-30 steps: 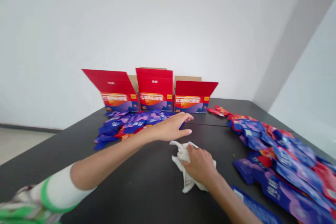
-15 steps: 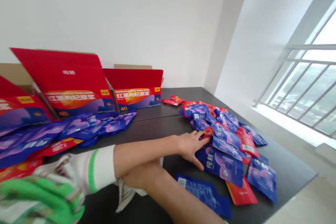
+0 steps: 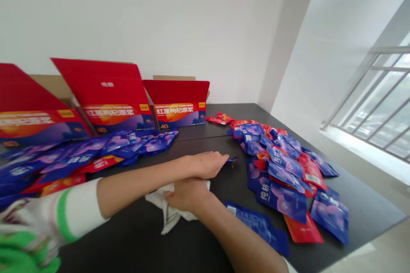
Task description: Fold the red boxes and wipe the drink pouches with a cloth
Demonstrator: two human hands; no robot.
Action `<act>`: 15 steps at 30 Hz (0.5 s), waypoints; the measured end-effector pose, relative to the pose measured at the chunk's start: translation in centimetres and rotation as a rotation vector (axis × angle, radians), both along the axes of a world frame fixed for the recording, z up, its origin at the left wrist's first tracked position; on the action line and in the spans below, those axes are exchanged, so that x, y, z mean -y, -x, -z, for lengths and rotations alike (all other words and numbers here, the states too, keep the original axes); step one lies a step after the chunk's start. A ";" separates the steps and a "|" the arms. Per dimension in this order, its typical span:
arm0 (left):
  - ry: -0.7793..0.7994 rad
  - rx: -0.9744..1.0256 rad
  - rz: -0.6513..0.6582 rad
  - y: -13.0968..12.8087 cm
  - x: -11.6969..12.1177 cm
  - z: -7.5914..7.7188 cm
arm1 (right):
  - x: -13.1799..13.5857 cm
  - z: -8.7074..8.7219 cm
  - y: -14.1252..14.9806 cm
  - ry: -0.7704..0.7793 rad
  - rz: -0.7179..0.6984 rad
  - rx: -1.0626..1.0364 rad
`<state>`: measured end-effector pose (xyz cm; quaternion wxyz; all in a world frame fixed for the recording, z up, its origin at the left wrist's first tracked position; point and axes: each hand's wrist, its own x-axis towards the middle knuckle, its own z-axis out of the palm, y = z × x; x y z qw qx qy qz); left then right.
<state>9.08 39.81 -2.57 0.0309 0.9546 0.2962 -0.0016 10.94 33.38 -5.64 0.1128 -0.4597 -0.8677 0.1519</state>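
My left hand [image 3: 209, 164] is closed, crossing just above my right hand. A thin blue edge of a pouch [image 3: 232, 159] sticks out past its fingertips, seen almost edge-on. Below it, my right hand [image 3: 188, 194] is closed over a crumpled white cloth [image 3: 169, 208] on the dark table; its fingertips are partly hidden. To the right lies a heap of blue pouches [image 3: 282, 194] with red pouches [image 3: 303, 227] among them. One blue pouch [image 3: 259, 224] lies face down with its barcode showing, beside my right forearm.
Open red cartons [image 3: 181, 113] stand along the wall, their lids raised. Another pile of blue and red pouches [image 3: 80, 153] lies before them on the left. Several red pouches [image 3: 221, 118] are near the back. The black table [image 3: 368, 209] ends on the right, towards a railing [image 3: 368, 85].
My left hand has drawn back left from the heap and closed, with a blue pouch in its fingers. My right hand stays by the cloth. The view has turned slightly left.
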 end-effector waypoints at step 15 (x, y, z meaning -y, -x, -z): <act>0.025 0.629 -0.235 14.9 6.6 -3.9 | 3.5 -3.4 -0.5 -0.070 -0.118 0.243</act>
